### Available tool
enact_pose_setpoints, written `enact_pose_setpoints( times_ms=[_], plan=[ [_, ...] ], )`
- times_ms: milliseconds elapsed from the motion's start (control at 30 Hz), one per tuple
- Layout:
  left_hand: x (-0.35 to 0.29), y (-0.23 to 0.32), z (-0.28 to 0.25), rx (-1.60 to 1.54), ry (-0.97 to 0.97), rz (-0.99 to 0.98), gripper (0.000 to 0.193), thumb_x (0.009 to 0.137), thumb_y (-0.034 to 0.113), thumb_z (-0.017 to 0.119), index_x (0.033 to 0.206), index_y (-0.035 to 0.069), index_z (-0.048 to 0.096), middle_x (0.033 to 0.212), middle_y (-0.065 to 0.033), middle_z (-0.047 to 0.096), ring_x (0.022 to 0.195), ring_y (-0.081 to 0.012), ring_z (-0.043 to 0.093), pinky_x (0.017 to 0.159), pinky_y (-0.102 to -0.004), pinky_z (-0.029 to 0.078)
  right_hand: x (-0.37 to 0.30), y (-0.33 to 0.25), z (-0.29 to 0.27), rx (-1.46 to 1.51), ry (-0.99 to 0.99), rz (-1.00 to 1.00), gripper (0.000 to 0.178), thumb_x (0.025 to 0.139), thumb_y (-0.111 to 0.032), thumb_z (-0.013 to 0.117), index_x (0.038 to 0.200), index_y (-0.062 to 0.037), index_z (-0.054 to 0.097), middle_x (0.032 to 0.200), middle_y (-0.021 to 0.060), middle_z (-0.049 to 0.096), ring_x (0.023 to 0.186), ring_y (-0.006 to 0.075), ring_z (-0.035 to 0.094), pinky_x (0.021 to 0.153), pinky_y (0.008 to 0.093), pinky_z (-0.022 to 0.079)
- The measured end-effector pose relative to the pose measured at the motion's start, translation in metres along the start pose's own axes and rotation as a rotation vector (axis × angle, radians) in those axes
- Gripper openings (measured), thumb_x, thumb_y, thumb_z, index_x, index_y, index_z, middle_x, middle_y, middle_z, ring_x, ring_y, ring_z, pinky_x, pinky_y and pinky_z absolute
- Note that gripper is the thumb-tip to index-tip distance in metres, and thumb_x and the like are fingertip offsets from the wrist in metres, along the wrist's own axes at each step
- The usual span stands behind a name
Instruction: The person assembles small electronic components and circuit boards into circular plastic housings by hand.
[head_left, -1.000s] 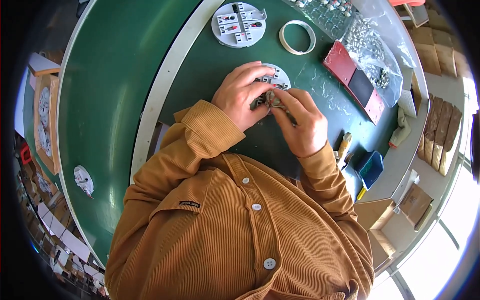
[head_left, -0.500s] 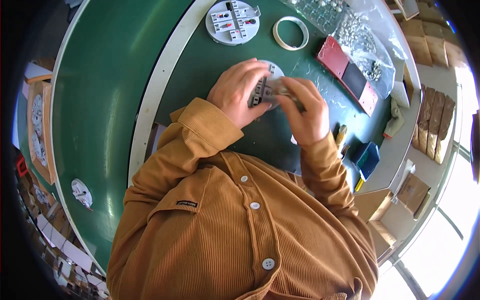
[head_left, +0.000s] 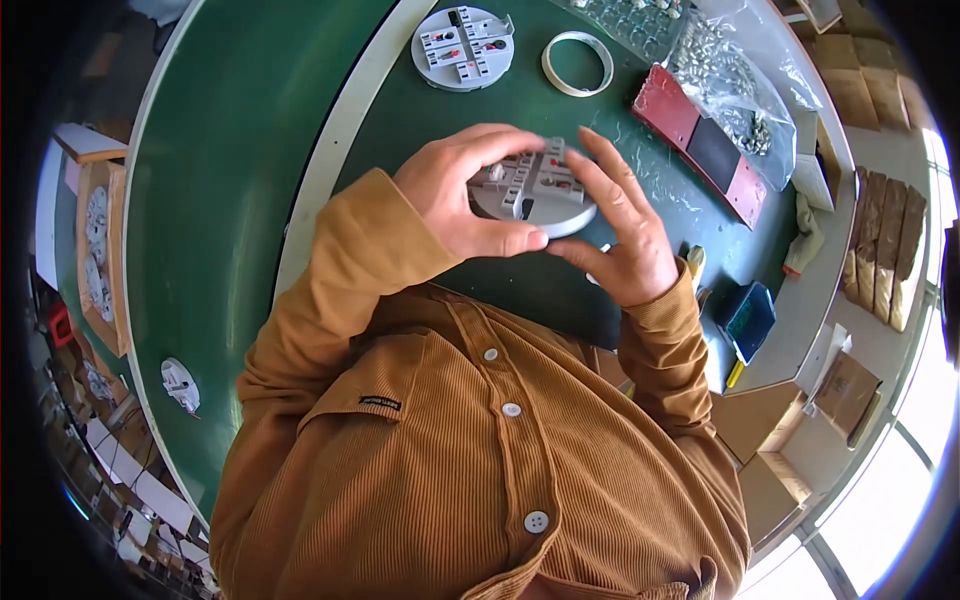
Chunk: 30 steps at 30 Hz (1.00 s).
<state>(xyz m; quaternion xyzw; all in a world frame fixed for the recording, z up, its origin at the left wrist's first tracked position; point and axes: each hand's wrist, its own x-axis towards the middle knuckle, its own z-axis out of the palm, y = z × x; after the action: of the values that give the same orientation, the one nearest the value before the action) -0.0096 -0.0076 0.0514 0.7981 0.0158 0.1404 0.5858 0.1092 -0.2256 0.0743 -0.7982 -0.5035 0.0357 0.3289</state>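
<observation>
A round light-grey plastic base [head_left: 545,212] with raised slotted blocks and small red parts is tilted above the green bench in front of me. My left hand [head_left: 465,195] is closed on its left side, thumb along the near edge and fingers over the far side; they hide part of it. My right hand [head_left: 625,225] is at the base's right side with fingers spread. Its index fingertip overlaps the rim, and whether it touches cannot be told. Beyond them, a similar round base [head_left: 463,50] lies on the bench.
A cream ring [head_left: 578,64] lies at the far side. To its right are a red block with a dark pad [head_left: 700,145] and a clear bag of small metal parts [head_left: 735,85]. A dark blue scoop-like container [head_left: 748,318] sits by my right forearm. Another white part [head_left: 180,384] lies far left.
The round base has come up and tilted, showing its near rim. My right hand's fingers have spread from a closed grip over the base and moved slightly right. The left hand has shifted lower.
</observation>
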Motion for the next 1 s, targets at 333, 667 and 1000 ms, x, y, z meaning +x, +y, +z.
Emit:
enact_pose_setpoints(
  times_ms=[333,667,1000],
  plan=[
    [-0.003,0.032,-0.017,-0.06,-0.057,-0.123,0.052,0.091,0.026,0.083,0.131,-0.004,0.068,0.12,-0.0138,0.075,0.102,-0.0219,0.069,0.097,-0.0324,0.054,0.008,-0.009,-0.023,0.438,-0.264,0.344,0.035,0.097,-0.012,0.078,0.128,0.0042,0.074,0.107,0.0125,0.076,0.087,0.0196,0.068,0.082,0.0277,0.055],
    [-0.006,-0.004,-0.018,-0.649,0.019,-0.532,0.033,0.108,0.022,0.067,0.123,-0.007,0.073,0.106,-0.0086,0.076,0.085,-0.0094,0.062,0.077,-0.0228,0.052,-0.01,-0.012,0.031,0.742,0.219,0.617,0.042,0.115,-0.028,0.055,0.128,0.0081,0.073,0.1,0.007,0.075,0.085,0.013,0.062,0.077,0.0237,0.05],
    [-0.01,-0.007,-0.013,-0.519,0.042,-0.458,0.031,0.105,0.013,0.07,0.128,-0.007,0.073,0.101,-0.0099,0.078,0.082,-0.0107,0.065,0.075,-0.0218,0.056,-0.008,0.001,0.029,0.784,0.166,0.676,0.053,0.118,-0.036,0.044,0.132,0.0076,0.071,0.112,0.0116,0.075,0.091,0.0136,0.063,0.082,0.024,0.049]
  ],
)
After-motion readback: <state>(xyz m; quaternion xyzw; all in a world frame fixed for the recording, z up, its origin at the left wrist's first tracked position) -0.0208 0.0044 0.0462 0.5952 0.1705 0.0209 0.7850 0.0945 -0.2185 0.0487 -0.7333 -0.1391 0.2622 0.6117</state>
